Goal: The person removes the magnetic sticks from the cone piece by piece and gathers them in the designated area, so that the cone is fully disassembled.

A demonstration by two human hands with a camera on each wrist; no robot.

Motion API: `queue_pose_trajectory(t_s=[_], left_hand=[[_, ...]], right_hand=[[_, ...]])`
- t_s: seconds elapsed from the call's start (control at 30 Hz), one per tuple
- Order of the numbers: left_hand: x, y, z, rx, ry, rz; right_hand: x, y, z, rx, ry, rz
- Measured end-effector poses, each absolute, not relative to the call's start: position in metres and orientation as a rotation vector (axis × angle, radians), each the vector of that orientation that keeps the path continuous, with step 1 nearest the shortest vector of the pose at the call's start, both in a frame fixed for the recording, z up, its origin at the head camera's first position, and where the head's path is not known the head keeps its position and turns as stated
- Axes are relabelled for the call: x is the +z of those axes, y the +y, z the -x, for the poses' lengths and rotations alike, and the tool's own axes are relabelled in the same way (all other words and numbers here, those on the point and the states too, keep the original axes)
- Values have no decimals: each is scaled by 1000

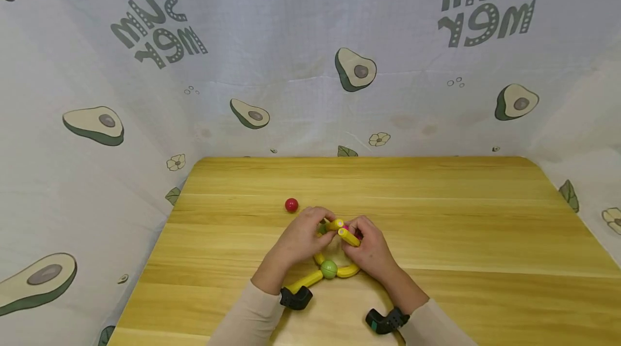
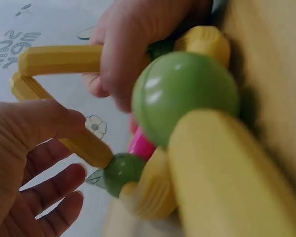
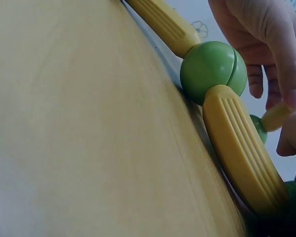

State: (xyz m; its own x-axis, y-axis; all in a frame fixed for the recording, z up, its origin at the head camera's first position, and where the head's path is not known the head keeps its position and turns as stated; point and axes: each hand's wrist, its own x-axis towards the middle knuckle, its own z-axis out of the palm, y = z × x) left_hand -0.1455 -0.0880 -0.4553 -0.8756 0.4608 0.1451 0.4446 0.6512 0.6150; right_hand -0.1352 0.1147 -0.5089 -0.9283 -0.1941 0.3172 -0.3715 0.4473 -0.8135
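Observation:
Yellow rods and green balls are joined into a toy frame on the table. My left hand (image 1: 302, 235) pinches an upright yellow rod (image 1: 335, 224) between thumb and fingers; its lower end meets a green ball (image 2: 123, 172). A second yellow rod (image 1: 349, 237) is gripped by my right hand (image 1: 371, 249). The free ends of these two rods lean together, close or touching, in the left wrist view. A larger-looking green ball (image 1: 329, 269) near me joins curved and straight yellow rods. Part of a pink piece (image 2: 142, 145) shows between the hands.
A red ball (image 1: 291, 205) lies on the wooden table (image 1: 461, 216), beyond my left hand. A straight yellow rod (image 1: 304, 282) runs under my left wrist. White cloth (image 1: 301, 28) with avocado prints hangs behind and beside the table.

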Motion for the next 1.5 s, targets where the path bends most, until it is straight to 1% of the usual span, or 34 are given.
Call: queue_pose_trajectory(t_s=[0.17,0.3,0.5,0.73,0.9,1.07,1.33,1.5], left_hand=[[-453,-102,151,1210,2724,-673],[-450,-112,154,1211,2692,-632],[-444,-121,151,1056,2714,-552],[-452,-112,150,718,2807,-520],[-459,-99,148,798,2838,-538],[-466,-87,146,913,2826,-548],[-466,-92,147,943,2726,-521],[-460,-92,145,960,2690,-569]], right_hand=[[-506,119,139,1505,-2546,-398],[-504,126,144,1492,-2546,-297],[-504,136,149,1480,-2548,-233],[-501,145,154,1368,-2646,-173],[-499,152,157,1256,-2693,-202],[-498,155,158,1243,-2705,-248],[-499,156,158,1360,-2722,-360],[-503,154,156,1373,-2756,-427]])
